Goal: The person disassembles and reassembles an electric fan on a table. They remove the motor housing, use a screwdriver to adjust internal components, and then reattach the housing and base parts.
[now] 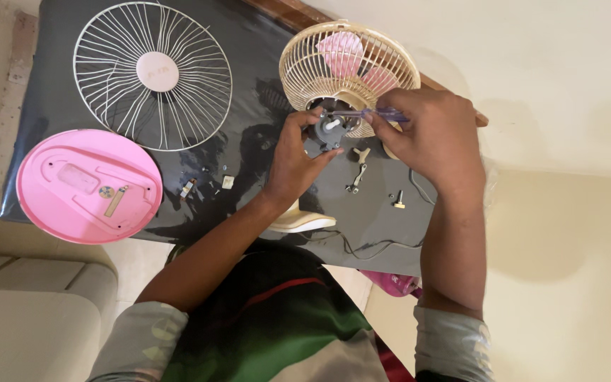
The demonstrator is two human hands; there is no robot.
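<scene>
The small grey motor (328,131) sits mid-table against the cream rear guard (348,67), pinched in my left hand (293,159); my right hand (436,138), at three o'clock, grips a purple-handled screwdriver (380,114). Its long axis runs level toward nine o'clock, tip at the motor (loose screws (399,203) lie at five o'clock).

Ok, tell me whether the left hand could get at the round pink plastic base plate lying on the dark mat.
Probably yes. The round pink plastic base plate lies uncovered on that side of the dark mat, nothing between. But the left hand is gripping the grey fan motor and would have to release it.
</scene>
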